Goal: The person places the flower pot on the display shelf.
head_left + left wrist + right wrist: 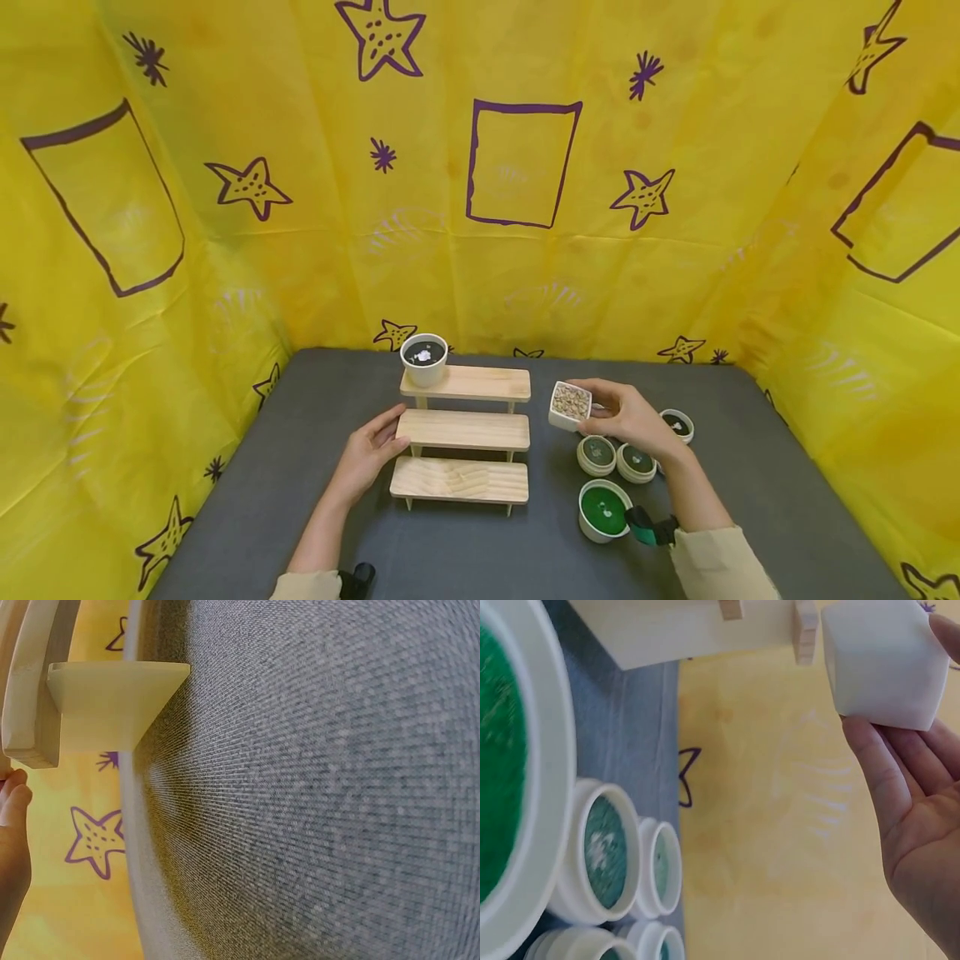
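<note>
My right hand (630,417) holds a small square white pot (885,667) by its sides, thumb opposite the fingers, in the air to the right of a wooden three-step display stand (462,430). Pale tan gravel-like bits (571,402) fill the pot. At the left end of the stand's middle step, my left hand (367,454) grips the edge, with fingers behind and thumb in front. In the left wrist view only part of that hand shows, its fingertips at the board's end. A round white cup (425,360) with a dark filling stands on the top step's left end.
Right of the stand, a white cup with a green filling (603,510) stands nearest on the grey table (525,558). Behind it are several smaller round pots (637,462) with dark green tops, partly hidden by my right arm. Yellow patterned cloth (525,275) encloses the table.
</note>
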`<state>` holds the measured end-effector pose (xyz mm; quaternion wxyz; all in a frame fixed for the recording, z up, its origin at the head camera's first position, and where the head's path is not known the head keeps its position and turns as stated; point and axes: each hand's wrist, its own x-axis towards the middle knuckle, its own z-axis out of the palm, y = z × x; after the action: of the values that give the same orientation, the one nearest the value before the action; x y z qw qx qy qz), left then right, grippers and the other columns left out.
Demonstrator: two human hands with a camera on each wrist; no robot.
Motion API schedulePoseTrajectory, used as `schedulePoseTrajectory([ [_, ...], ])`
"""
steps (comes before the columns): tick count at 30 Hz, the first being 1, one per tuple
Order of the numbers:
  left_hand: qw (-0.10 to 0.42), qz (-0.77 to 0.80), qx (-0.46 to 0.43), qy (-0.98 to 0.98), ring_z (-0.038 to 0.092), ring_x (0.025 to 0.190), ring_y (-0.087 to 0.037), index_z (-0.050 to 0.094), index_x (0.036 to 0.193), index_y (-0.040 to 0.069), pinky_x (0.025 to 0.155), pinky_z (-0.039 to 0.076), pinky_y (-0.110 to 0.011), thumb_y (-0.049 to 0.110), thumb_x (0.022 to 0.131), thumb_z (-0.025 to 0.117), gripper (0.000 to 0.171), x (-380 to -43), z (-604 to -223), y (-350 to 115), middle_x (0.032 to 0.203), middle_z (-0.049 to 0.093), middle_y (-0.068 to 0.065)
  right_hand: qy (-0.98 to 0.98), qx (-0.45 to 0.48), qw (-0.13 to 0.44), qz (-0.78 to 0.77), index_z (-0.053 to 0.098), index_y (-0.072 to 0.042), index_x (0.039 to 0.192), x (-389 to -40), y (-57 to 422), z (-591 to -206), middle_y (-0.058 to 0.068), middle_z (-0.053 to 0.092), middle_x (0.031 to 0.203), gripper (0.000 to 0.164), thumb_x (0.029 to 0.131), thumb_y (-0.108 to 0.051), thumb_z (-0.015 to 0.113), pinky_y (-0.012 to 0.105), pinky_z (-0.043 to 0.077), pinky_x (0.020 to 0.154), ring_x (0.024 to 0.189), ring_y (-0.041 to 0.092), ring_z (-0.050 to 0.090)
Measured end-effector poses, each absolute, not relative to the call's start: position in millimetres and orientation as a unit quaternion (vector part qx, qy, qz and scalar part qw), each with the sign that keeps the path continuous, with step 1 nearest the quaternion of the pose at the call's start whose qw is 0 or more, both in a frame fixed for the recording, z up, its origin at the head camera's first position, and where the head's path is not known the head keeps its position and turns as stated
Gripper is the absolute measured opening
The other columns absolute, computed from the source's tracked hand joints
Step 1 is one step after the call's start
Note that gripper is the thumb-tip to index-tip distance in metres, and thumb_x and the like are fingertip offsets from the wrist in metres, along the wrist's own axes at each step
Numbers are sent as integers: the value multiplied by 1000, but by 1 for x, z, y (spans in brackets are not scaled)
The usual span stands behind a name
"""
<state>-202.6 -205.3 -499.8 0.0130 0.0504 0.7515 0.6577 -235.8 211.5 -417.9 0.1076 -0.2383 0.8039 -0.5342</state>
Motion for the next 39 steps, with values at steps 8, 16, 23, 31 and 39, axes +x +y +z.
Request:
schedulePoseTrajectory([
  [8, 11, 656, 63, 752, 35, 144, -39, 38, 149, -5, 92, 47, -8, 4, 93, 66, 63, -201, -500, -205, 156, 36, -26, 809, -230, 109, -530, 52, -5, 141, -245, 196, -409, 24, 64, 125, 62, 84, -15, 77, 24, 58, 80, 107, 26, 68],
  [16, 9, 660, 60, 748, 37, 142, -37, 39, 148, -5, 94, 46, -6, 3, 92, 66, 62, -203, -499, -204, 155, 39, -25, 811, -230, 111, -527, 51, -4, 142, -252, 184, -402, 22, 63, 130, 65, 84, -15, 78, 26, 57, 84, 116, 34, 65],
  [23, 15, 666, 66, 743, 37, 143, -38, 38, 148, -5, 94, 46, -7, 4, 92, 66, 63, -203, -499, -203, 155, 38, -24, 812, -234, 105, -524, 52, -6, 140, -259, 173, -400, 21, 65, 126, 63, 84, -15, 78, 27, 57, 84, 115, 33, 65],
  [31, 17, 671, 66, 738, 37, 143, -36, 38, 148, -5, 94, 47, -9, 4, 93, 65, 62, -202, -497, -203, 156, 37, -25, 769, -243, 132, -576, 48, -2, 134, -265, 156, -400, 28, 53, 140, 58, 83, -6, 75, 29, 59, 81, 121, 42, 62],
  [39, 13, 669, 64, 740, 37, 143, -36, 39, 148, -5, 93, 47, -9, 4, 92, 66, 62, -202, -498, -204, 156, 37, -25, 771, -226, 132, -580, 48, -2, 134, -272, 140, -400, 28, 54, 139, 58, 83, -5, 75, 30, 59, 82, 122, 41, 61],
])
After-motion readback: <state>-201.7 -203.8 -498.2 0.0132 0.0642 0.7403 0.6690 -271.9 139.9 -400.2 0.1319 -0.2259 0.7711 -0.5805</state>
